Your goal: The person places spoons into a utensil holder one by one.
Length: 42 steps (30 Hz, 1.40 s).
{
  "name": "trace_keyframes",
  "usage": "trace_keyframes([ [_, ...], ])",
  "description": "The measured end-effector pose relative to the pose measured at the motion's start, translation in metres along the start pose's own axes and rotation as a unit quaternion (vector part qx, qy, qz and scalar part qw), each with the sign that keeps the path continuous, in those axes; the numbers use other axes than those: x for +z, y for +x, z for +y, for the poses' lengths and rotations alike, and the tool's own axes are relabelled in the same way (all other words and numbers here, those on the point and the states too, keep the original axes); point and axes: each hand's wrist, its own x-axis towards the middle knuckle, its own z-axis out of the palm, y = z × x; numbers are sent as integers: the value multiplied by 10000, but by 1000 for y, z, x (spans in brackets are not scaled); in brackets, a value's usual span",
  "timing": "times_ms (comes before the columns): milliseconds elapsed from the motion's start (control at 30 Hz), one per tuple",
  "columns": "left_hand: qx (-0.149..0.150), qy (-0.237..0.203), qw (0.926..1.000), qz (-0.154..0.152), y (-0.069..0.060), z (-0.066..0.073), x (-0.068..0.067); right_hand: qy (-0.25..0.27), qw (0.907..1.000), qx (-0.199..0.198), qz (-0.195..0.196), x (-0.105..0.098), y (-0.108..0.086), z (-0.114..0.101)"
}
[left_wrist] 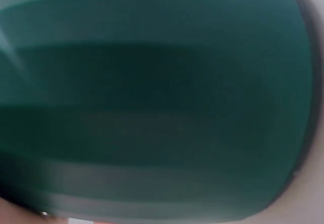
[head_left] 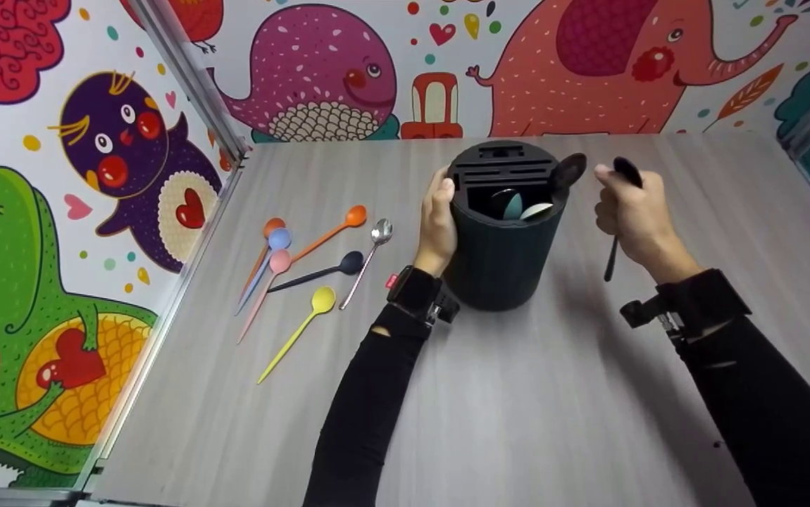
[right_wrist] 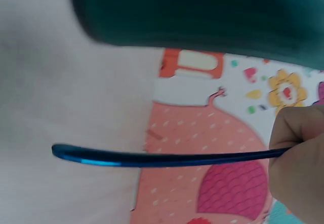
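A dark green utensil holder (head_left: pixel 500 260) with a slotted black top stands upright on the table. My left hand (head_left: pixel 437 225) grips its left side near the rim; its wall (left_wrist: pixel 152 82) fills the left wrist view. A dark spoon (head_left: pixel 570 171) leans out at the holder's right rim, and a teal piece (head_left: pixel 513 207) and a white piece (head_left: pixel 537 210) show in the front compartment. To the right of the holder, apart from it, my right hand (head_left: pixel 636 215) holds another dark spoon (head_left: pixel 627 172), bowl up. Its handle (right_wrist: pixel 167 159) points down toward the table.
On the left of the table (head_left: pixel 475 422) lie several spoons: two orange ones (head_left: pixel 356 215), a light blue one (head_left: pixel 279 239), a pink one (head_left: pixel 279 261), a black one (head_left: pixel 351 263), a yellow one (head_left: pixel 322 300) and a metal one (head_left: pixel 381 232). Cartoon-printed walls (head_left: pixel 440 63) stand behind and at the sides.
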Motion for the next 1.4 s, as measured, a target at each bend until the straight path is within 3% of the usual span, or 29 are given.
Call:
trace_keyframes([
  [300,-126,8,9999,11,0,0,-1,407,9977,-480,-262,20,-6,-32],
  [700,-109,-152,9998,-47,-2,-3,0,372,9909,-1153,-589,53,-4,-80],
  [867,-72,-239,9997,-58,-1,-2,0,618,9836,-1422,-917,66,-1,-99],
  [1067,23,-236,9997,-101,2,0,-1,1264,9710,-1598,-1248,79,4,-119],
  [1400,-26,-141,9998,-116,0,0,-3,1535,9730,-1653,-482,103,12,-120],
])
